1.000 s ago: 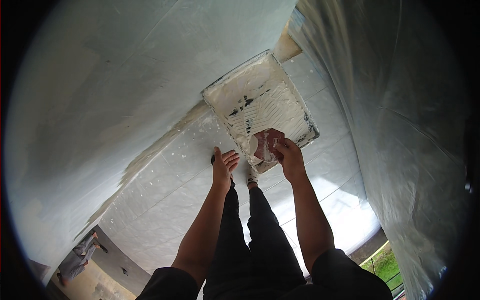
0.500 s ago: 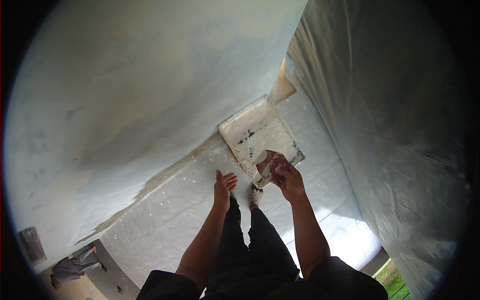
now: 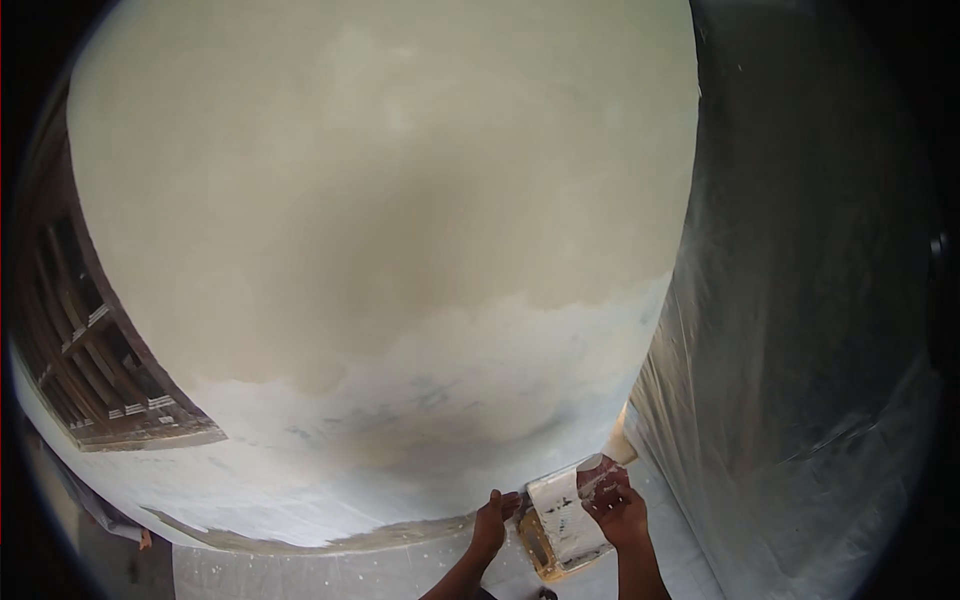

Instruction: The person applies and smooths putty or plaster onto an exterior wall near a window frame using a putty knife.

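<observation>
My right hand (image 3: 622, 518) grips a dark red, flat scraper (image 3: 604, 474) smeared with whitish paste. It is in front of the far right part of a paste-covered board (image 3: 560, 512). Near the board's left edge is my left hand (image 3: 492, 522), fingers stretched out and nothing visible in them. A yellowish stand or frame (image 3: 541, 550) shows under the board. Beyond my hands rises a large wall (image 3: 400, 200), beige above, with a whiter, blotchy coat (image 3: 450, 400) along its lower part.
A brown wooden window (image 3: 95, 345) with bars is set in the wall at left. Clear plastic sheeting (image 3: 780, 400) hangs along the right. Grey sheeting (image 3: 290, 572), spotted white near the wall, covers the floor. Part of another person (image 3: 105, 512) shows at lower left.
The view has swung up toward the wall, bringing the window into sight. My hands and the board now sit lower in the picture. The scraper stays in my right hand.
</observation>
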The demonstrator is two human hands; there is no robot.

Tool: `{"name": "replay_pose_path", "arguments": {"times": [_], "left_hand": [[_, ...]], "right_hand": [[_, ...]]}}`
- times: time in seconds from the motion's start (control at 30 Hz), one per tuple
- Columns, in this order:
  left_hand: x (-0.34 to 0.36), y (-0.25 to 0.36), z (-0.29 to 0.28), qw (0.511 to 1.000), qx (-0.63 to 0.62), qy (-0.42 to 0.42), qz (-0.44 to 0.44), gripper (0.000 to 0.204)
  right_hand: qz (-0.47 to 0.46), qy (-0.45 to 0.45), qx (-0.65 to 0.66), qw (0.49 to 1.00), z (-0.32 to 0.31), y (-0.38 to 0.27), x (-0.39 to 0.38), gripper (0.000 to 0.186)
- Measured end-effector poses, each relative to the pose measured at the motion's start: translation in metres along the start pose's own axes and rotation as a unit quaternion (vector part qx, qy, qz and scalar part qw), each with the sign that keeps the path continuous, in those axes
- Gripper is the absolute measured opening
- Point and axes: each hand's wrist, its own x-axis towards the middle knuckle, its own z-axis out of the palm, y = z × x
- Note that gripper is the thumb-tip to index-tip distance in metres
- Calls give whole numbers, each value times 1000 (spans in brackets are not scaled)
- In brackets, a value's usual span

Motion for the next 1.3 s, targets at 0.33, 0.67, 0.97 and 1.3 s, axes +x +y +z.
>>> {"name": "replay_pose_path", "arguments": {"times": [0.33,0.67,0.97,1.3], "left_hand": [[-27,240,-82,862,191,8,469,67],[-80,478,-118,498,468,61,728,76],[-87,540,-120,281,628,137,712,77],[-81,537,-99,242,668,146,688,81]], "right_hand": [[-167,-182,-63,967,250,-30,-24,55],[-493,-356,-264,748,444,-65,-55,39],[-799,-241,-509,211,492,-92,-10,53],[-827,-226,-501,121,476,-122,28,58]]}}
